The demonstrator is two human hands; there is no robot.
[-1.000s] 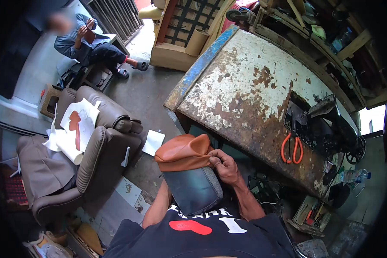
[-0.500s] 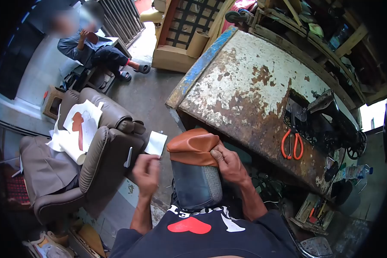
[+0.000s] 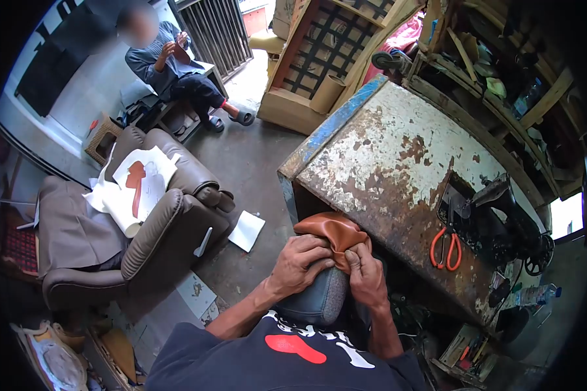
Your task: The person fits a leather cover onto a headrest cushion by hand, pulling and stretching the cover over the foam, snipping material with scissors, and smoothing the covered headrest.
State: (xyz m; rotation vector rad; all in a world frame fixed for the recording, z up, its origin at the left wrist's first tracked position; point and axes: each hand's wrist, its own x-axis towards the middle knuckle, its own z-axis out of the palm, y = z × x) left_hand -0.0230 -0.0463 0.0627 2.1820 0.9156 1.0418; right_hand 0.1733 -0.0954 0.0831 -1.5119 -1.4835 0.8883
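Note:
A tan-brown leather cover (image 3: 332, 231) is drawn over the far end of a padded cushion (image 3: 316, 300) with dark smooth and grey woven sides. The cushion rests against my lap, pointing away from me. My left hand (image 3: 301, 264) is closed on the left side of the cover's near edge, fingers bent over it. On the right side, my right hand (image 3: 366, 274) pinches the same edge between thumb and fingers. Folds run through the leather between both hands. What fills the far end of the cover is hidden.
A worn workbench (image 3: 372, 163) with a sewing machine (image 3: 496, 202) and orange-handled scissors (image 3: 446, 249) stands at the right. To the left is a brown recliner (image 3: 153, 228) bearing white sheets. A white paper (image 3: 246, 231) lies on the floor. Another person (image 3: 169, 65) sits beyond, holding a brown piece.
My left hand, raised and apart at the left before, now grips the cover's edge. The cover and cushion have tilted to the right in view, and the camera view has shifted.

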